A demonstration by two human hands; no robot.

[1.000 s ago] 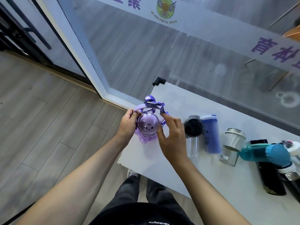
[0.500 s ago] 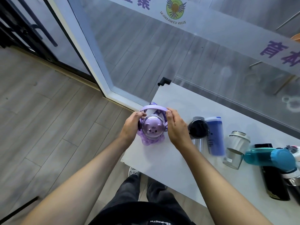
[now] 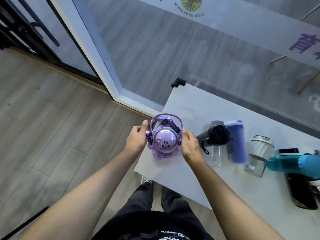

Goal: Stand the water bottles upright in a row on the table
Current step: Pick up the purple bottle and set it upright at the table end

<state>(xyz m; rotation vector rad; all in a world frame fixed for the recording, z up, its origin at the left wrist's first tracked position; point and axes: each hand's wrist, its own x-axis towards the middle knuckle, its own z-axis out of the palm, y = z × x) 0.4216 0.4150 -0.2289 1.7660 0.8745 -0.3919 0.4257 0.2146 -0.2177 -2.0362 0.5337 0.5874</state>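
**Both hands cupping purple bottle at table's left end, tip and edge risk**

Both hands bracket the purple bottle (image 3: 164, 142): left hand (image 3: 136, 139) on its left side with fingers curled against the strap lug, right hand (image 3: 190, 146) on its right side with fingers flat to the lid rim. Loose side hold, not a full wrap; whether either hand actually squeezes cannot be told from above. Bottle stands upright in centre frame, close to the left edge of the white table (image 3: 190, 104), domed cat-face lid up, purple strap (image 3: 166, 120) looped over the top.

Risks, judged from this layout:
- Bottle sits near the table's left edge; a sideways nudge on release could push it off onto the floor.
- Strap loop can snag a finger as a hand pulls away and tip the bottle.
- Right wrist is just beside the black-lid clear bottle (image 3: 215, 141); a sweep right could knock it into the blue bottle (image 3: 236, 141) touching it.
- Right of frame: white-lid jar (image 3: 259, 153) is beside a teal bottle (image 3: 294, 163) lying across a black bottle (image 3: 301, 187), so that pile can roll when disturbed.
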